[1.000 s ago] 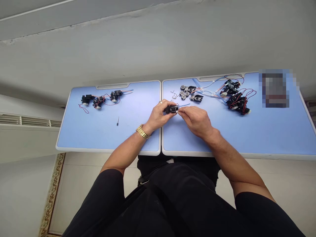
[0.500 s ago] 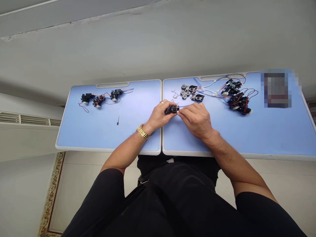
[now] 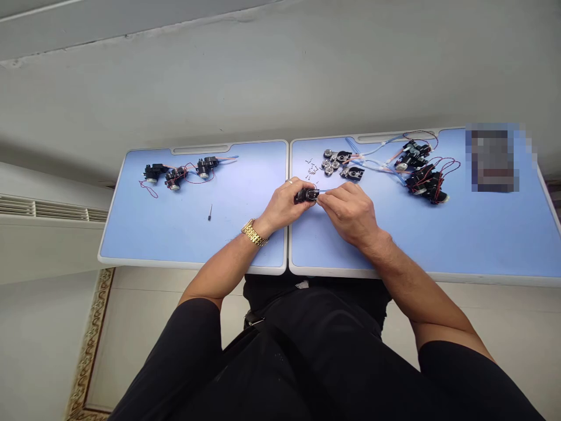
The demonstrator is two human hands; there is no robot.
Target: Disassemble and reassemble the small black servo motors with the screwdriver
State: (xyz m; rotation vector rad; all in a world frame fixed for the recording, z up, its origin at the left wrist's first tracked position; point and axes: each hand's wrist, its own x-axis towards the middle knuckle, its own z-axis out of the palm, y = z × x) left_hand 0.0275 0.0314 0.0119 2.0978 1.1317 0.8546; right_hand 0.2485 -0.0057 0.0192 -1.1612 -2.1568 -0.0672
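Observation:
My left hand (image 3: pixel 283 204) is closed around a small black mechanical part (image 3: pixel 307 195) with a round face, held over the right table near the seam. At the part's right edge the fingertips of my right hand (image 3: pixel 348 210) are pinched together. What they hold, if anything, is too small and covered to make out. A short stretch of blue tube (image 3: pixel 322 191) runs from the part toward my right hand, which hides the rest. Just beyond the hands lie several small screws (image 3: pixel 312 170) and a group of round metal parts (image 3: pixel 328 164) beside open black housings (image 3: pixel 352 173).
Black assemblies with red wires (image 3: pixel 426 181) and blue tubes lie on the right table. Several similar assemblies (image 3: pixel 175 178) are at the left table's back. A small thin tool with a dark end (image 3: pixel 210 213) lies nearer. A blurred-out object (image 3: pixel 493 161) sits far right.
My right fingertips have shifted very slightly at the part's edge, and a little more blue tube shows. My left hand keeps its hold; the whole view has moved a touch.

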